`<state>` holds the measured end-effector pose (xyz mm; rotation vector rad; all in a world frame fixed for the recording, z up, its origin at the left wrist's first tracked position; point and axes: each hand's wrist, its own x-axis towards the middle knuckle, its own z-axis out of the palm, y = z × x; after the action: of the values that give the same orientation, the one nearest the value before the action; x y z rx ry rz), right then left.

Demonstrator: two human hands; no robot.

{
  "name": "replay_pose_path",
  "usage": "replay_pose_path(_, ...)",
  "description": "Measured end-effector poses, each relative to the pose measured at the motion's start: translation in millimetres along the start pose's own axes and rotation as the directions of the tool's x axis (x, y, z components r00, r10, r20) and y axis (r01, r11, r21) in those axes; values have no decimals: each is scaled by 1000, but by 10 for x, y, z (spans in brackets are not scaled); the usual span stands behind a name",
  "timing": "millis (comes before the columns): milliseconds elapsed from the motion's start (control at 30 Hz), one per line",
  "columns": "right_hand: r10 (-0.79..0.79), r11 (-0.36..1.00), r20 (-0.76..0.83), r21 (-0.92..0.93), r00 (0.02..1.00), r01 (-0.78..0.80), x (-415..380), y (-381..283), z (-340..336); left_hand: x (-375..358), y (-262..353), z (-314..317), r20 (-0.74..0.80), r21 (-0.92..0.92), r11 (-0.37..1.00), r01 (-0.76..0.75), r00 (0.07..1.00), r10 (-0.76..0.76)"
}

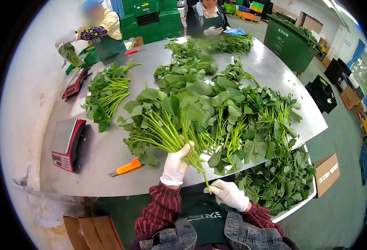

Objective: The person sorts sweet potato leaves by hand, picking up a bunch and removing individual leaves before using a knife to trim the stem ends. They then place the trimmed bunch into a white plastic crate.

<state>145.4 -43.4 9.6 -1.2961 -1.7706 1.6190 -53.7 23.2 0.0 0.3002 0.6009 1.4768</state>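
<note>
My left hand, in a white glove, is closed around the stems of a bunch of leafy greens above the table's near edge. The leaves fan out away from me and the stem ends point back toward my body. My right hand, gloved too, pinches the lower end of a longer stem sticking out below the bunch. More leafy greens lie piled just beyond and to the right. An orange-handled knife rests on the metal table left of my left hand.
Two scales stand along the table's left side near a separate greens bundle. A white bin full of greens sits at right beside a cardboard box. Two co-workers stand across the table.
</note>
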Motion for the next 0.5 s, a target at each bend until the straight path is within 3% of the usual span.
replay_pose_path(33, -36, 988, 23, 148, 999, 32, 22, 57, 38, -16, 17, -16, 23, 6, 1000, -17, 1000, 17)
replay_pose_path(67, -39, 988, 28, 149, 999, 34, 27, 37, 36, -28, 30, -25, 20, 8, 1000, -22, 1000, 22)
replay_pose_path(133, -22, 905, 158, 423, 987, -48, -1, -16, 15, -48, 38, -30, 17, 15, 1000, -24, 1000, 23)
replay_pose_path(167, -19, 904, 154, 424, 988, -49, -14, -25, 27, -50, 29, -26, 18, 14, 1000, -19, 1000, 19)
replay_pose_path(233, 47, 928, 34, 368, 998, -56, -59, -21, 51, -45, -23, -12, 76, 72, 995, -62, 996, 56)
replay_pose_path(300, -21, 884, -193, 454, 981, 108, -121, 86, -41, -92, -37, 83, 83, 91, 994, -65, 995, 58)
replay_pose_path(367, 31, 877, -462, 439, 886, 198, -218, 77, -184, -84, -36, 65, 127, 133, 983, -124, 986, 107)
replay_pose_path(400, -22, 895, -598, 344, 801, 282, -273, 204, -255, -85, -15, 29, 100, 143, 981, -128, 988, 115)
replay_pose_path(467, -65, 905, -839, 179, 540, 387, -328, 400, -358, -58, 7, -37, 109, 140, 977, -158, 984, 144)
replay_pose_path(500, -20, 890, -868, 210, 496, 404, -343, 499, -446, -50, 13, -68, 111, 137, 970, -201, 976, 187)
